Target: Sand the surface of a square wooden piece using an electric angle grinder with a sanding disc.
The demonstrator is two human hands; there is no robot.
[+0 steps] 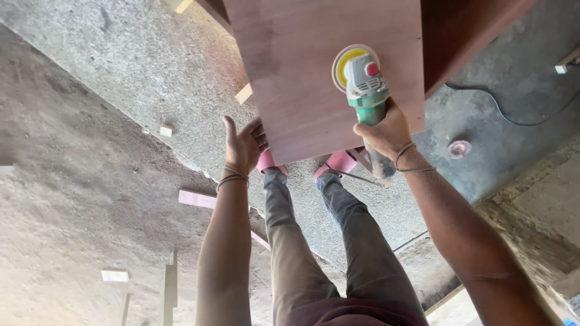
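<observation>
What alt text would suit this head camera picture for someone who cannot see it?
A person's right hand holds a green and grey power sander on a reddish-brown wooden board, while the left hand steadies the board's edge above a concrete floor.

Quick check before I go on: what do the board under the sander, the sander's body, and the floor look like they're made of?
Board: reddish-brown wood, likely plywood or veneered panel; flat, matte, faint grain.
Sander, in the right hand: seemingly moulded plastic, green and grey with a red button; its round disc looks yellow-centred, probably abrasive paper.
Floor: rough grey concrete, speckled and dusty.
The left hand grips the board's edge.

Woodworking site: sander (362,81), plywood board (314,72)
</observation>
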